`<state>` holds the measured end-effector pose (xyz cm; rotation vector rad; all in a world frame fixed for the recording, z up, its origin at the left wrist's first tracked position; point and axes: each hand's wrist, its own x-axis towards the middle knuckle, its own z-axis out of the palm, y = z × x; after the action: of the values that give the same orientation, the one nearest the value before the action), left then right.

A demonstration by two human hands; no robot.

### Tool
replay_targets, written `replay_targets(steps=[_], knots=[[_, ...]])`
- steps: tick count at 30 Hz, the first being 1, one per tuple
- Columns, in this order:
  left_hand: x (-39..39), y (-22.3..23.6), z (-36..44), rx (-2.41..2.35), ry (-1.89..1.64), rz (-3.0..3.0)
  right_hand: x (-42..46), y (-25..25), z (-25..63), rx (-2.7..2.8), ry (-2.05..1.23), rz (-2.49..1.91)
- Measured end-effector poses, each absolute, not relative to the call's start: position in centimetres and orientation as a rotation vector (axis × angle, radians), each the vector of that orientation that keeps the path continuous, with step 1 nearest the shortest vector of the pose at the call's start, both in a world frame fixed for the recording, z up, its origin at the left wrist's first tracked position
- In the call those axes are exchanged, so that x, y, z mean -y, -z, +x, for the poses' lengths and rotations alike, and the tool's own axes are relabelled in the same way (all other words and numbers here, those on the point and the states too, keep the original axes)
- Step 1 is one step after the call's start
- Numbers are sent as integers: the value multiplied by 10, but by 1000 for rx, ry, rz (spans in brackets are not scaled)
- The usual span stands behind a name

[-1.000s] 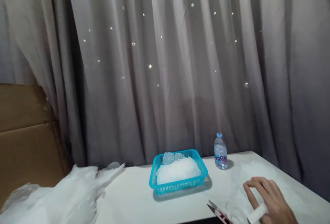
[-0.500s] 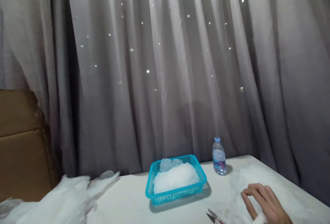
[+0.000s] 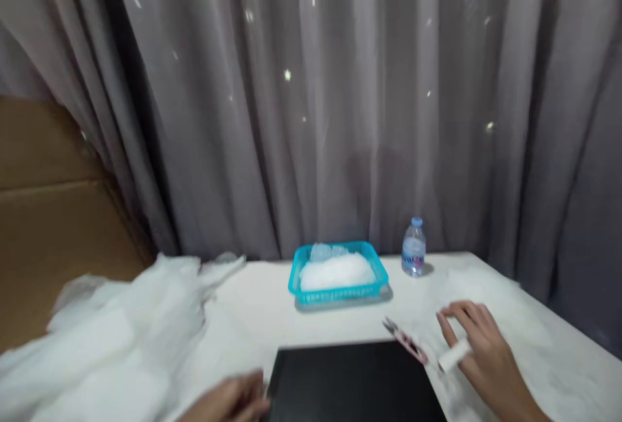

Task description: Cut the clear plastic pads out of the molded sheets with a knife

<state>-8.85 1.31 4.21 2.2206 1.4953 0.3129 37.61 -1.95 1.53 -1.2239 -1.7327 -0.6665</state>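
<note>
My right hand (image 3: 486, 351) is over the right side of the table, its fingers curled. A small white roll (image 3: 454, 355), perhaps of the fluffy padding, sticks out from under the fingers. My left hand (image 3: 230, 399) is at the bottom edge, blurred by motion, with its fingers bent beside the left edge of a flat black board (image 3: 350, 383). Whether it holds anything does not show. Pink-handled scissors (image 3: 407, 342) lie between the board and my right hand, blades pointing away to the left.
A blue plastic basket (image 3: 340, 293) holds white fluffy filling and clear containers. A water bottle (image 3: 414, 250) stands right of it. White padding (image 3: 140, 325) is heaped at the left, and a thin white sheet (image 3: 505, 305) lies at the right. Behind are a cardboard box (image 3: 58, 234) and a grey curtain (image 3: 330, 117).
The view has tilted down, bringing the black board, the whole scissors and my left hand into sight. My right hand stays at the right with the white roll, which now shows more fully.
</note>
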Motion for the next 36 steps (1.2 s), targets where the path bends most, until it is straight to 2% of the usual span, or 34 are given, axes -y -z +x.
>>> replay_targets(steps=[4,8,11,14,19,26,36], knots=[[-23,-50,-105,-1635,-353,2385,29,-11,373,1794,526,-1322],[-27,-66,-123,-2235,-427,2601,34,-10,372,1856,501,-1327],[-22,-72,-134,-2689,-494,2476,37,-9,371,1886,477,-1328],[-20,-73,-145,-2884,-603,2235,39,-7,369,1900,460,-1330],[-26,-74,-167,-2786,-1050,2004,40,-1,365,1915,437,-1326],[-29,-71,-170,-2551,-1073,2023,42,5,364,1950,388,-1332],[-20,-88,-150,-2171,-1559,1756,38,12,365,1966,345,-1278]])
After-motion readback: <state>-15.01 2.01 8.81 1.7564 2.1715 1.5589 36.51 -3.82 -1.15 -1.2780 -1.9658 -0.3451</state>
